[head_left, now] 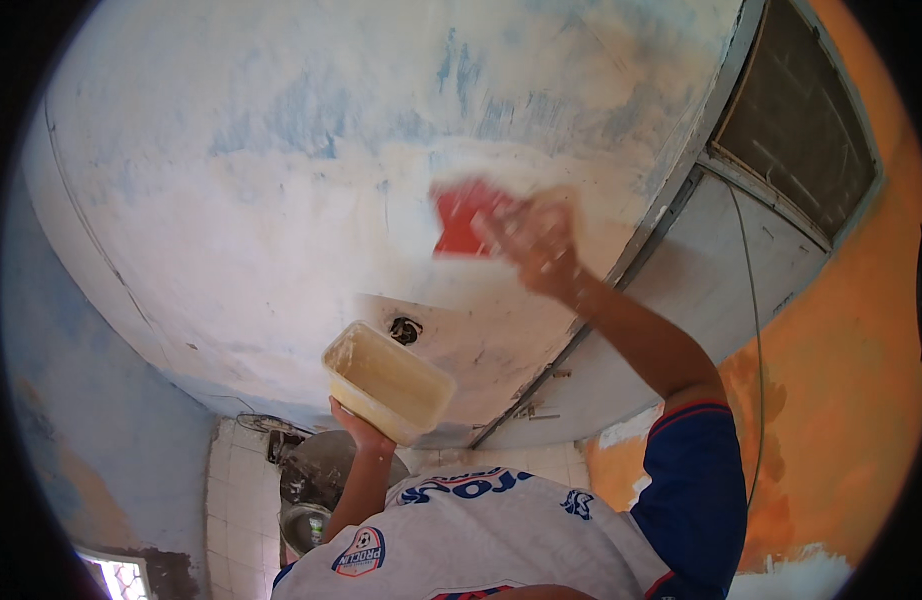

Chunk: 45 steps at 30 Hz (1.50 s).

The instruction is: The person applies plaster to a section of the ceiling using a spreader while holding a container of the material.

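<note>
My left hand [363, 428] is closed around the lower left side of a cream rectangular plastic tub [393, 382]. The tub is tilted, and whitish smears mark its rim and inner walls. Raised to the upper right, my right hand [543, 240] grips a red putty spreader [461, 220]. Motion blurs both the hand and the spreader, and pale spots dot the fingers. Behind them is a wall [281, 230] with patchy white filler over blue. Whether the spreader's edge touches that wall, I cannot tell.
Just above the tub, a dark round hole [405, 330] with wires opens in the wall. A grey-framed door [671, 300] stands to the right, with a hanging cable [753, 300] and an orange wall [841, 390]. Lower left, a large dark basin [321, 465] sits on pale floor tiles [243, 490].
</note>
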Each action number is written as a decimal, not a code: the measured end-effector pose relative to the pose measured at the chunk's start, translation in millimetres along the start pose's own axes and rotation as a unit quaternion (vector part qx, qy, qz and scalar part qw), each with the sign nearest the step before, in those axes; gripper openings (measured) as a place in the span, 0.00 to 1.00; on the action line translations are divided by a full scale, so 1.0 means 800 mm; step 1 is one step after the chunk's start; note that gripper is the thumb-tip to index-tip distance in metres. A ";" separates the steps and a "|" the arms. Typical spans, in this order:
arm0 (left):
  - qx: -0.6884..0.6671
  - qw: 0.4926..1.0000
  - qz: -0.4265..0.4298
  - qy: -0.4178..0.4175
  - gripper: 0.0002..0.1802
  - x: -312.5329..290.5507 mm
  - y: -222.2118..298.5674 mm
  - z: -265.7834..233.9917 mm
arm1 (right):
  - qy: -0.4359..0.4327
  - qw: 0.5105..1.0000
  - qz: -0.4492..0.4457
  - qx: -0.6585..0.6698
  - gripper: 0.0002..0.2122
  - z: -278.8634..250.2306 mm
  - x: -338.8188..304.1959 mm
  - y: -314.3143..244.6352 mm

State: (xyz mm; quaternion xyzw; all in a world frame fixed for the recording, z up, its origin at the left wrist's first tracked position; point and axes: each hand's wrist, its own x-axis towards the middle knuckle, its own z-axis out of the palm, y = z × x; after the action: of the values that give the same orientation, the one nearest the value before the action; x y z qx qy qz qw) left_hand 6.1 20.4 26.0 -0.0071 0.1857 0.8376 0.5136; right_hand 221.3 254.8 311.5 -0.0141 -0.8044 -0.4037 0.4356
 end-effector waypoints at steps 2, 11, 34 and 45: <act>0.006 1.000 0.003 -0.004 0.43 0.005 0.001 -0.004 | -0.056 0.997 -0.053 -0.002 0.21 -0.009 -0.001 -0.037; 0.005 1.000 -0.013 0.027 0.43 -0.017 0.006 0.024 | 0.055 0.962 0.168 -0.210 0.27 -0.059 0.073 0.085; -0.018 0.999 -0.014 -0.026 0.41 -0.007 0.004 0.000 | -0.030 0.997 0.041 -0.054 0.28 0.012 0.056 0.016; -0.006 1.000 0.006 0.001 0.40 -0.014 -0.006 0.015 | 0.082 0.960 0.187 -0.193 0.17 -0.115 0.126 0.126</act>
State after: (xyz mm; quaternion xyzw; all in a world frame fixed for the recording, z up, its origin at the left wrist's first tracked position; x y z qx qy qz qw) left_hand 17.5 16.7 37.9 -0.0093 0.1814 0.8418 0.5082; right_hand 259.8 228.3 474.9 -0.2146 -0.6557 -0.4623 0.5570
